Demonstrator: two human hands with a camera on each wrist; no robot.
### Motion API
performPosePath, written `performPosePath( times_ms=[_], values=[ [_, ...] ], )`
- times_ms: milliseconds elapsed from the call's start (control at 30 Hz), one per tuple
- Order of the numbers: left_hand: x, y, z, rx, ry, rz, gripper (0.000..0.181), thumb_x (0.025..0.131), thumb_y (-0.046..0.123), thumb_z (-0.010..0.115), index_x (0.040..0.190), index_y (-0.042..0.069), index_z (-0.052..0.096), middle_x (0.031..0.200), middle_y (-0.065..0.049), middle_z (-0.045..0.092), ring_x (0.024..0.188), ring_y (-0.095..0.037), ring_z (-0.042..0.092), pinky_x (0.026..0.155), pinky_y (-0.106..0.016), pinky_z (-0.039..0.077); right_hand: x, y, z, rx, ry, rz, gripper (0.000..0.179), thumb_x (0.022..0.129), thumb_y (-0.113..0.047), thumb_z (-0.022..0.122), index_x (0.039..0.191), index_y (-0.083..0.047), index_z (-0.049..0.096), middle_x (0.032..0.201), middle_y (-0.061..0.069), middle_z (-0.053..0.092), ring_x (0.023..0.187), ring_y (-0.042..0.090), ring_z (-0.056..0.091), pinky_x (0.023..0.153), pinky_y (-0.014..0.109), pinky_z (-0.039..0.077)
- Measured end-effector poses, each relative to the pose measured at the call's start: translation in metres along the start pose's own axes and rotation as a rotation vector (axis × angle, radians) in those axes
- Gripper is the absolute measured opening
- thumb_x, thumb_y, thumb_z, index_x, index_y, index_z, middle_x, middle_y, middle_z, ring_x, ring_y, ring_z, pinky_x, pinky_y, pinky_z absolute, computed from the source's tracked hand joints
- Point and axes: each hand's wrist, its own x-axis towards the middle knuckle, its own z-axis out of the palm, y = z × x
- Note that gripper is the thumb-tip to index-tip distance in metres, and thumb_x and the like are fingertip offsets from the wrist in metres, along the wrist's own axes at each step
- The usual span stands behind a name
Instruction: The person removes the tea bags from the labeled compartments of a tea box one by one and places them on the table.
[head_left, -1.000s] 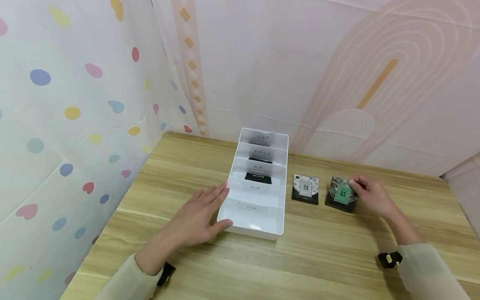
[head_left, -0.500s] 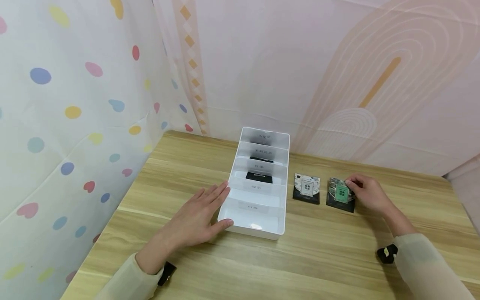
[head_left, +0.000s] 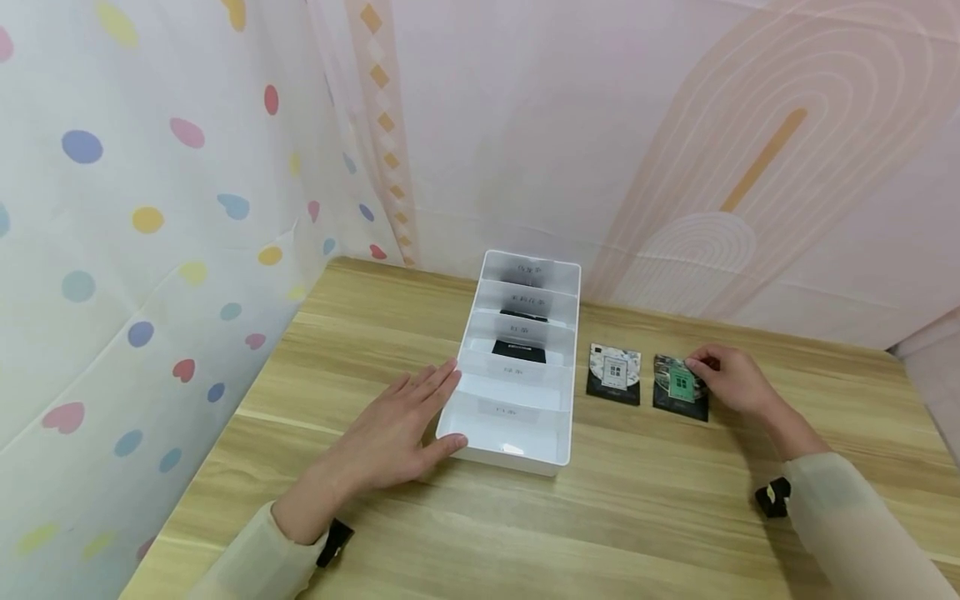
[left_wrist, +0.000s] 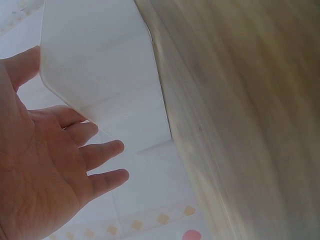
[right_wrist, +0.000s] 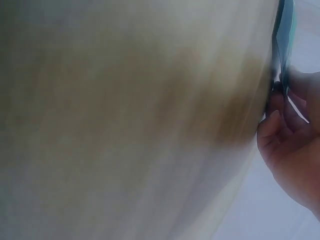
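Observation:
In the head view my right hand (head_left: 731, 379) pinches the right edge of a flat black sachet with a green label (head_left: 681, 385). The right wrist view shows thumb and fingertips on both faces of this sachet (right_wrist: 285, 37), low over the table. To its left lies a second sachet, black with a white patterned top (head_left: 613, 375). My left hand (head_left: 390, 429) has its fingers spread and touches the left side and near corner of a white divided box (head_left: 517, 458). From the left wrist, straight fingers and the thumb rest along the rim of the box (left_wrist: 100, 65).
Paper labels mark the box's several compartments. Black sachets stand in the middle compartment (head_left: 519, 351) and the one behind it (head_left: 523, 316). The wooden table (head_left: 600, 533) meets a patterned cloth (head_left: 480, 125) at the back and a dotted cloth (head_left: 172, 275) on the left.
The green-labelled sachet has gone from slightly tilted to lying flatter, with the right hand shifting a little left at its edge. My left hand stays on the box.

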Motion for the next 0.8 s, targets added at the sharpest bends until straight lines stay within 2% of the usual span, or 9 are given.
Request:
performPosePath(
  times_ms=[300, 600, 800],
  values=[
    [0.001, 0.000, -0.001, -0.006, -0.003, -0.008, 0.083, 0.103, 0.054, 0.060, 0.162, 0.002, 0.035, 0.171, -0.010, 0.027, 0.154, -0.039, 0.033, 0.124, -0.060, 0.026, 0.003, 0.000, -0.002, -0.011, -0.017, 0.002, 0.024, 0.108, -0.015, 0.060, 0.110, 0.005, 0.072, 0.096, 0.014, 0.071, 0.084, 0.023, 0.062, 0.069, 0.036, 0.051],
    [0.000, 0.000, -0.001, 0.000, -0.008, -0.004, 0.084, 0.102, 0.055, 0.060, 0.162, 0.002, 0.035, 0.172, -0.010, 0.026, 0.154, -0.039, 0.033, 0.124, -0.060, 0.026, 0.001, 0.000, -0.006, -0.009, -0.003, -0.035, 0.022, 0.108, -0.015, 0.061, 0.107, 0.005, 0.072, 0.097, 0.015, 0.071, 0.085, 0.024, 0.063, 0.067, 0.033, 0.051],
    [0.000, 0.001, -0.001, -0.005, -0.011, -0.006, 0.084, 0.103, 0.055, 0.060, 0.162, 0.002, 0.035, 0.172, -0.010, 0.026, 0.154, -0.039, 0.032, 0.124, -0.060, 0.026, -0.003, -0.001, -0.011, -0.004, 0.017, -0.033, 0.025, 0.109, -0.016, 0.059, 0.113, 0.006, 0.071, 0.102, 0.018, 0.071, 0.085, 0.025, 0.063, 0.065, 0.031, 0.052]
  ],
)
